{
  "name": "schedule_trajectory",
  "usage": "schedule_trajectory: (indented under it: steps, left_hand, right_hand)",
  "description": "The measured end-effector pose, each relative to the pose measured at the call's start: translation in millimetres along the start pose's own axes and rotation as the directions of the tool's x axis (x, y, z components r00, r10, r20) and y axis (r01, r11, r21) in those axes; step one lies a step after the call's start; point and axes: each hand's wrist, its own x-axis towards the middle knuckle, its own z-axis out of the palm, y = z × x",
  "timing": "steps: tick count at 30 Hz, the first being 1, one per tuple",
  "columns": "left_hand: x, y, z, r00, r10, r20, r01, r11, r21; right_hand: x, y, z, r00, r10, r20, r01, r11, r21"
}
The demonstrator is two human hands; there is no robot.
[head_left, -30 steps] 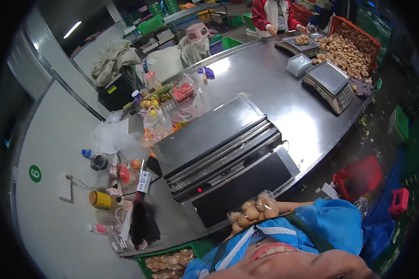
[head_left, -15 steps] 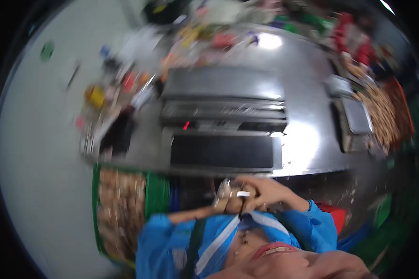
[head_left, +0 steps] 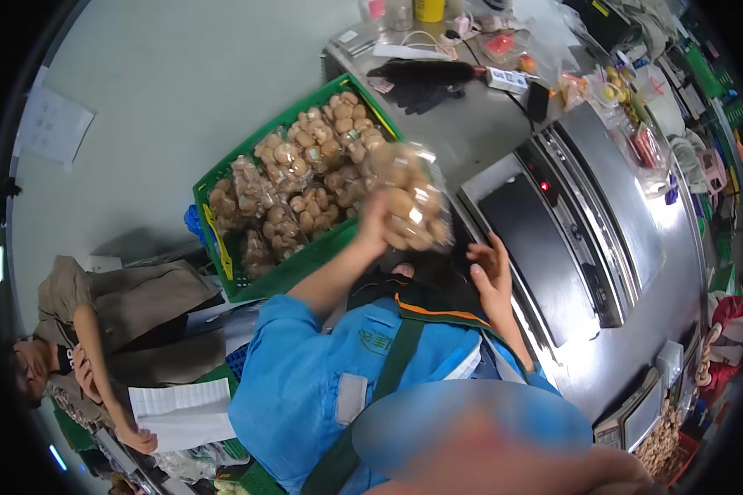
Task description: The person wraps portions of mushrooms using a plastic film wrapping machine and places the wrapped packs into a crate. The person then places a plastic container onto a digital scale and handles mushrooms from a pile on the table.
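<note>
My left hand (head_left: pixel 372 224) is closed on the side of a clear plastic pack of mushrooms (head_left: pixel 410 202), slightly blurred, held up beside the near corner of a green crate (head_left: pixel 293 276). Inside that crate lie several similar packs of brown mushrooms (head_left: pixel 285 161). My right hand (head_left: pixel 492 276) is apart from the pack, with its fingers spread and nothing in them. It hovers near the front edge of the wrapping machine's black plate (head_left: pixel 541 256).
The metal machine (head_left: pixel 594 198) stands on a steel table (head_left: pixel 669 289). A black brush (head_left: pixel 433 73), black gloves (head_left: pixel 417 97) and bottles lie at its far left. A co-worker at left holds a paper sheet (head_left: pixel 182 412). At right are a scale (head_left: pixel 644 412) and a red-sleeved person.
My view has turned left toward the crate. Both hands were at the pack near my chest; now the left hand alone holds it by the crate, and the right hand has let go.
</note>
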Motion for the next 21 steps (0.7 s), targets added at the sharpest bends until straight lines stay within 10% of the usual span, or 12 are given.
schedule_trajectory:
  steps: [4, 9, 12, 15, 21]
  left_hand:
    - [34.9, 78.8, -105.5, 0.914, 0.217, -0.342, -0.147, 0.964, 0.220]
    - [83.0, 13.4, -167.7, 0.810, 0.266, -0.522, 0.295, 0.584, 0.756]
    - [67.0, 27.3, -162.2, 0.928, 0.076, -0.365, 0.181, 0.764, 0.620]
    - [49.1, 57.5, -130.7, 0.881, -0.129, -0.456, 0.417, 0.668, 0.617]
    - [25.4, 58.3, -99.2, 0.983, 0.041, -0.178, 0.162, 0.262, 0.952]
  right_hand:
    - [19.5, 30.8, -3.6, 0.981, 0.189, -0.032, -0.185, 0.978, 0.100]
    - [48.2, 43.8, 33.7, 0.981, 0.184, 0.068, -0.188, 0.980, 0.060]
    - [55.6, 58.6, 42.7, 0.973, 0.226, 0.054, -0.230, 0.969, 0.094]
    - [51.8, 74.3, 41.1, 0.959, 0.270, 0.083, -0.278, 0.954, 0.113]
    - [19.2, 85.5, 31.4, 0.946, 0.306, -0.102, -0.308, 0.951, 0.000]
